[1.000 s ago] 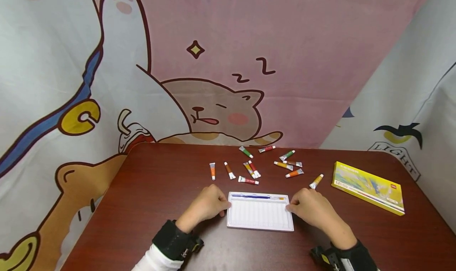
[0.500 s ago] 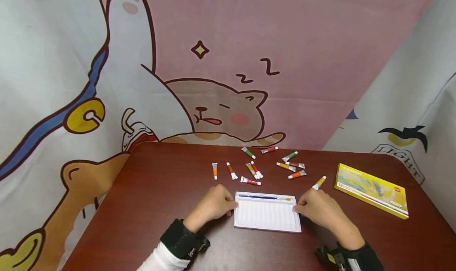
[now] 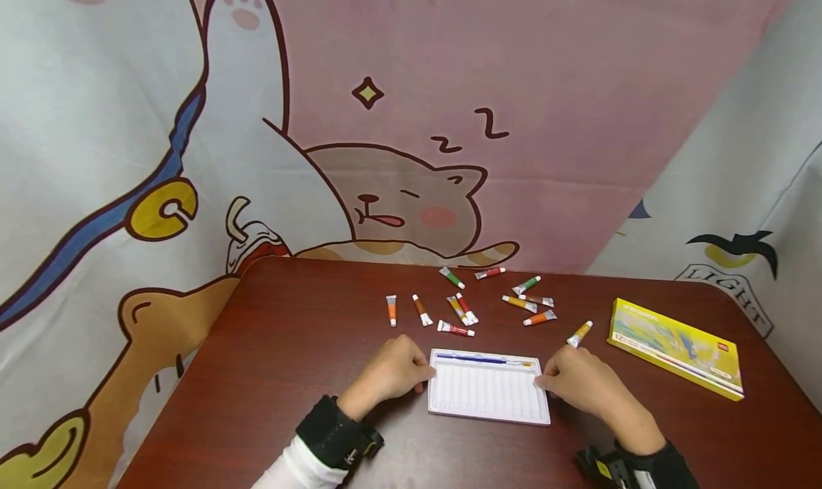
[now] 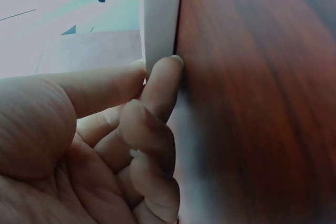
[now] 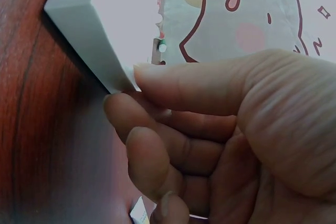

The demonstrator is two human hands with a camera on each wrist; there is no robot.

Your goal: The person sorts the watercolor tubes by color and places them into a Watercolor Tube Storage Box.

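Left hand [image 3: 396, 367] and right hand [image 3: 586, 380] pinched opposite ends of the white tray [image 3: 489, 392] on the brown table [image 3: 289, 346], brush [image 3: 472, 359] inside. Paint tubes [image 3: 455, 329] lay scattered beyond, yellow box [image 3: 674, 348] off right; cat-print cloth [image 3: 546, 68] hung behind.

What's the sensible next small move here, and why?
Probably ease the grip of the right hand on the white tray and reach for the yellow tube just beyond that hand: the left hand also pinches the tray, which bears only a paintbrush, while the other tubes lie loose on the table.
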